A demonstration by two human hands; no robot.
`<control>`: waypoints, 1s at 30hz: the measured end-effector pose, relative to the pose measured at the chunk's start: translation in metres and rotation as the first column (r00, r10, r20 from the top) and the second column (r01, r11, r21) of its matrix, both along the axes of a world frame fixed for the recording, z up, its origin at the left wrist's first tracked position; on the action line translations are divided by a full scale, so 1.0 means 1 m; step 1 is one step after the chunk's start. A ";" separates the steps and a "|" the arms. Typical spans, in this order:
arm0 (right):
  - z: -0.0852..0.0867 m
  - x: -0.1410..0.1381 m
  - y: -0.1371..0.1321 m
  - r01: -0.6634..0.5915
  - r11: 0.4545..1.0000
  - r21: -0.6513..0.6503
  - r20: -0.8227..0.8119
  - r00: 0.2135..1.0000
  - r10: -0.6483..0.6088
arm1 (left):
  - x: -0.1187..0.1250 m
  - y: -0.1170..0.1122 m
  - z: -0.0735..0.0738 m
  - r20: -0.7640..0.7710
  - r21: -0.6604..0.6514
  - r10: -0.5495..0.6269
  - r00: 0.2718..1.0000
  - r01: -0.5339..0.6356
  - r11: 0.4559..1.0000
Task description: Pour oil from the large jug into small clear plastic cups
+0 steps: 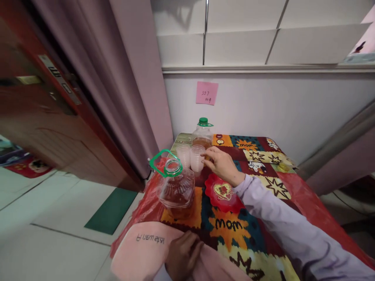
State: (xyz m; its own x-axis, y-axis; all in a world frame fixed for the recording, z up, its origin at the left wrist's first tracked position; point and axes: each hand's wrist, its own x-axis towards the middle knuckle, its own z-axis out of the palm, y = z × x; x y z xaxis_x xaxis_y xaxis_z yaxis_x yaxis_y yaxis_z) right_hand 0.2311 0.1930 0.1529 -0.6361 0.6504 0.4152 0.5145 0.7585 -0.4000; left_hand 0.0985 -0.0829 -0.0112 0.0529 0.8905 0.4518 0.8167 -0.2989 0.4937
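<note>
My right hand (pixel 221 165) reaches across the table and its fingers close on a clear plastic cup (pixel 197 157). A second clear cup (pixel 184 155) stands just left of it. Behind them stands a plastic jug with a green cap (pixel 202 133) holding brown liquid. Nearer to me is an open jug with a green ring handle (pixel 175 186), also with brown liquid. My left hand (pixel 183 254) is at the near edge, fingers curled on a pink cloth (pixel 143 249).
The table wears a colourful patchwork cloth (pixel 234 228) over red plastic (pixel 310 207). A red heart-pattern plate (pixel 222 192) lies by my right wrist. A pink note (pixel 206 93) hangs on the wall. A curtain and wooden door are at left.
</note>
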 end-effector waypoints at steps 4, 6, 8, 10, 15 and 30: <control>0.013 -0.023 0.007 0.038 0.998 0.056 0.282 0.958 -0.053 | 0.003 0.005 -0.001 -0.041 -0.015 0.016 0.999 -0.016 1.000; 0.018 -0.030 0.007 0.037 0.996 0.083 0.383 0.921 -0.066 | 0.004 0.005 -0.002 -0.052 -0.029 0.021 0.998 -0.022 0.999; 0.021 -0.035 0.006 0.031 0.995 0.100 0.453 0.889 -0.073 | 0.004 0.005 -0.004 -0.056 -0.036 0.030 0.998 -0.032 0.999; 0.023 -0.037 0.005 0.033 0.993 0.109 0.488 0.869 -0.083 | 0.003 0.004 -0.004 -0.053 -0.039 0.038 0.998 -0.041 0.998; 0.022 -0.039 0.007 0.046 0.991 0.123 0.494 0.863 -0.101 | 0.004 0.004 -0.004 -0.026 -0.059 0.031 0.999 -0.033 0.998; 0.014 -0.036 0.014 0.043 0.986 0.161 0.434 0.894 -0.110 | 0.002 0.004 -0.007 -0.023 -0.111 0.041 0.999 -0.044 0.993</control>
State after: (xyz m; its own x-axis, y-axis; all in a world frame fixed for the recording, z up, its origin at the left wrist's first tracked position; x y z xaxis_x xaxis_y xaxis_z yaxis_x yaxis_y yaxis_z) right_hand 0.1947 0.2073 0.1667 -0.7259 0.6592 0.1964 0.6709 0.7415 -0.0088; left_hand 0.1008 -0.0794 -0.0185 0.0221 0.9369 0.3489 0.8379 -0.2077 0.5047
